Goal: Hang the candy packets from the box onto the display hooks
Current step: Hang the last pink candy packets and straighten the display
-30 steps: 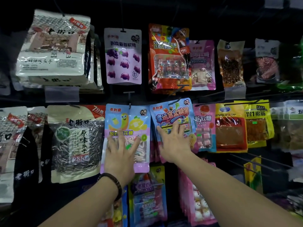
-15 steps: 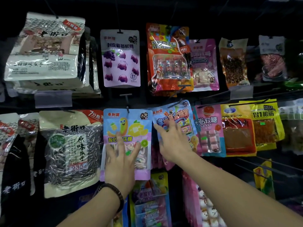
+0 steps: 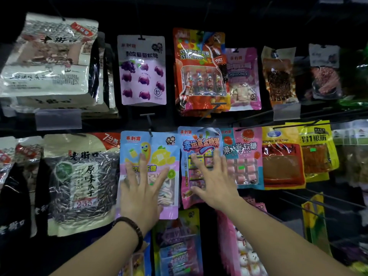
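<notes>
A light blue and pink candy packet (image 3: 159, 148) with cartoon fruit hangs on a hook (image 3: 148, 121) in the middle row. My left hand (image 3: 141, 193) lies flat on its front with fingers spread. Right beside it hangs a blue candy packet (image 3: 196, 141) with red lettering. My right hand (image 3: 214, 179) presses flat against that one, fingers straight. The box is out of sight.
Sunflower seed bags (image 3: 79, 182) hang to the left. A purple grape candy packet (image 3: 142, 70) and an orange cola candy packet (image 3: 199, 70) hang above. Pink (image 3: 246, 156) and yellow (image 3: 282, 156) packets hang to the right. Bare hooks (image 3: 318, 204) jut out at lower right. More packets (image 3: 177, 242) hang below.
Both hands stay flat on the same two packets. The blue packet under my right hand has swung from tilted to nearly straight. The view has shifted slightly.
</notes>
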`<control>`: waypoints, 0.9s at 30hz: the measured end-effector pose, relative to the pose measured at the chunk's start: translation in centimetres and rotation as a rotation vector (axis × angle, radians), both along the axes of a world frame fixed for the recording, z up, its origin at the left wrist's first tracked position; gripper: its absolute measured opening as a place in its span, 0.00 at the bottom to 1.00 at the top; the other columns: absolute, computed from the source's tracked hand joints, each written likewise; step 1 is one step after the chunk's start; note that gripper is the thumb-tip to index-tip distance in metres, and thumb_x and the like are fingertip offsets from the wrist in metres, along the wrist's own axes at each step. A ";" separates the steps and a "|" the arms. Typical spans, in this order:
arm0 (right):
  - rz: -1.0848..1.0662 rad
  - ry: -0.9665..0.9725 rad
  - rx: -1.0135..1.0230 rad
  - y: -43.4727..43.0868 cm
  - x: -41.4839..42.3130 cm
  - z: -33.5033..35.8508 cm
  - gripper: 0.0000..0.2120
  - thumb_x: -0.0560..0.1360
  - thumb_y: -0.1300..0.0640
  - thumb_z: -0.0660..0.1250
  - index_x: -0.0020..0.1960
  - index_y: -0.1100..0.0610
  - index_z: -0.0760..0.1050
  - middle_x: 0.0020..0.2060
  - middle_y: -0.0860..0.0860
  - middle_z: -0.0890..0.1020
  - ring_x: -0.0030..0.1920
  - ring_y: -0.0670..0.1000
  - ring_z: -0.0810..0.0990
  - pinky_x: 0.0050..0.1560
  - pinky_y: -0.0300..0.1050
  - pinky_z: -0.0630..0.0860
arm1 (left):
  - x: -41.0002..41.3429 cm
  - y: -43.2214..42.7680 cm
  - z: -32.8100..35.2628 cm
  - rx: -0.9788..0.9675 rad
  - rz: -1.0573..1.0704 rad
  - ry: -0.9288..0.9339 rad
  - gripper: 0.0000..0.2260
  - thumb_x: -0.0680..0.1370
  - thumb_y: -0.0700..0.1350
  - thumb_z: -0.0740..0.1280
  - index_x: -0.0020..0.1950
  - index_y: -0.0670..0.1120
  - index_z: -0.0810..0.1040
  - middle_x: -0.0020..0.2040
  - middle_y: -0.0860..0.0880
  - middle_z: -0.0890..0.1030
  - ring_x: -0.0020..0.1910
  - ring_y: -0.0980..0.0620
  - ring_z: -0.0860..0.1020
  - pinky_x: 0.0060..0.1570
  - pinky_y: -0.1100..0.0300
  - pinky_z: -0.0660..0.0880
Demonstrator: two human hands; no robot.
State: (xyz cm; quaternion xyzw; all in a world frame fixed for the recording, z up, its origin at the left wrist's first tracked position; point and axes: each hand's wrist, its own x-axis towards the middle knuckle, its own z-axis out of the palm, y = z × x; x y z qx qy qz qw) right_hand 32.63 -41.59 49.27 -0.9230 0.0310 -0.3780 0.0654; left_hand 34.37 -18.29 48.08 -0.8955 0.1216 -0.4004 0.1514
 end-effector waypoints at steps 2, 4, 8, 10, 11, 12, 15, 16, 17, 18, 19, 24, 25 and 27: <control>-0.028 0.002 -0.017 0.4 0.7 0.1 0.49 0.78 0.34 0.69 0.78 0.25 0.30 0.82 0.57 0.26 0.82 0.68 0.30 0.70 0.78 0.69 | 0.2 -0.4 0.2 -0.017 -0.004 0.010 0.53 0.77 0.72 0.63 0.77 0.61 0.20 0.75 0.32 0.19 0.80 0.21 0.40 0.73 0.38 0.67; -0.065 0.005 -0.051 0.9 1.3 0.2 0.49 0.79 0.35 0.68 0.78 0.28 0.29 0.81 0.58 0.26 0.82 0.69 0.31 0.70 0.80 0.67 | 0.5 -1.0 0.4 -0.040 -0.012 0.018 0.54 0.77 0.72 0.64 0.77 0.61 0.20 0.76 0.32 0.20 0.80 0.21 0.40 0.72 0.39 0.68; -0.106 0.017 -0.080 1.5 1.8 0.4 0.50 0.80 0.41 0.68 0.79 0.31 0.28 0.82 0.58 0.27 0.83 0.69 0.32 0.71 0.81 0.63 | 0.4 -2.6 0.7 -0.104 -0.042 0.068 0.56 0.75 0.73 0.66 0.78 0.62 0.21 0.79 0.32 0.24 0.80 0.21 0.44 0.71 0.37 0.71; -0.107 0.035 -0.086 1.2 1.6 0.6 0.51 0.80 0.47 0.69 0.80 0.32 0.29 0.82 0.58 0.29 0.83 0.68 0.33 0.71 0.81 0.62 | 0.5 -2.8 0.9 -0.109 -0.030 0.082 0.56 0.75 0.73 0.66 0.78 0.61 0.21 0.78 0.32 0.24 0.79 0.20 0.44 0.70 0.37 0.71; -0.106 0.047 -0.089 1.0 1.5 0.6 0.51 0.80 0.49 0.69 0.80 0.32 0.29 0.83 0.58 0.30 0.83 0.68 0.33 0.72 0.81 0.62 | 0.5 -2.8 1.0 -0.106 -0.019 0.086 0.55 0.75 0.73 0.66 0.78 0.61 0.21 0.78 0.31 0.24 0.79 0.20 0.44 0.70 0.37 0.71; -0.103 0.056 -0.089 0.9 1.3 0.6 0.51 0.81 0.51 0.69 0.81 0.33 0.30 0.83 0.59 0.31 0.83 0.68 0.34 0.73 0.80 0.62 | 0.4 -2.7 1.2 -0.103 -0.010 0.089 0.55 0.75 0.73 0.65 0.79 0.61 0.22 0.79 0.31 0.25 0.79 0.20 0.44 0.70 0.37 0.72; -0.073 0.055 -0.067 0.6 0.9 0.6 0.48 0.81 0.49 0.68 0.82 0.34 0.34 0.83 0.60 0.33 0.84 0.68 0.37 0.74 0.77 0.63 | 0.1 -2.5 1.4 -0.104 0.000 0.098 0.54 0.75 0.74 0.64 0.79 0.62 0.23 0.80 0.32 0.26 0.80 0.21 0.45 0.69 0.38 0.72; -0.053 0.043 -0.051 0.6 0.7 0.7 0.46 0.81 0.47 0.68 0.83 0.35 0.37 0.84 0.60 0.34 0.84 0.68 0.38 0.75 0.76 0.64 | 0.0 -2.4 1.4 -0.104 0.001 0.097 0.54 0.75 0.74 0.64 0.79 0.62 0.23 0.80 0.32 0.26 0.80 0.22 0.45 0.69 0.37 0.72; -0.026 0.026 -0.031 0.5 0.6 0.8 0.44 0.81 0.45 0.68 0.83 0.35 0.39 0.84 0.60 0.36 0.85 0.67 0.40 0.75 0.74 0.65 | -0.1 -2.3 1.5 -0.104 0.001 0.095 0.54 0.75 0.74 0.64 0.79 0.62 0.24 0.80 0.33 0.26 0.80 0.22 0.45 0.70 0.37 0.72; 0.005 0.006 -0.007 0.4 0.3 0.9 0.43 0.81 0.42 0.67 0.84 0.35 0.41 0.84 0.59 0.38 0.85 0.65 0.42 0.75 0.71 0.66 | -0.3 -2.2 1.4 -0.107 0.001 0.092 0.53 0.75 0.74 0.64 0.79 0.63 0.24 0.80 0.33 0.26 0.80 0.23 0.45 0.70 0.36 0.71; 0.032 -0.018 0.033 0.3 0.1 1.1 0.43 0.80 0.39 0.68 0.84 0.35 0.43 0.84 0.58 0.40 0.85 0.64 0.44 0.75 0.68 0.68 | -0.4 -2.1 1.4 -0.111 0.005 0.085 0.53 0.75 0.74 0.64 0.80 0.63 0.25 0.81 0.34 0.27 0.81 0.23 0.45 0.69 0.35 0.71; 0.113 -0.083 0.508 -1.2 0.1 2.1 0.53 0.73 0.29 0.72 0.84 0.35 0.40 0.83 0.57 0.48 0.83 0.64 0.52 0.76 0.69 0.67 | -0.9 -2.1 1.3 -0.092 0.016 0.047 0.51 0.75 0.75 0.61 0.81 0.62 0.27 0.80 0.33 0.26 0.81 0.25 0.41 0.73 0.27 0.61; 0.102 -0.071 0.561 -1.6 0.4 2.5 0.55 0.70 0.27 0.73 0.84 0.35 0.40 0.84 0.59 0.46 0.83 0.67 0.51 0.77 0.71 0.64 | -1.0 -2.2 1.3 -0.075 0.007 0.037 0.50 0.76 0.75 0.61 0.81 0.62 0.27 0.79 0.34 0.24 0.81 0.25 0.39 0.73 0.27 0.59; 0.091 -0.045 0.631 -2.6 1.0 3.2 0.60 0.66 0.24 0.74 0.83 0.33 0.39 0.84 0.63 0.42 0.83 0.70 0.49 0.78 0.73 0.60 | -1.0 -2.3 1.4 -0.032 -0.007 0.014 0.50 0.76 0.74 0.61 0.81 0.61 0.28 0.78 0.34 0.22 0.81 0.25 0.35 0.74 0.26 0.54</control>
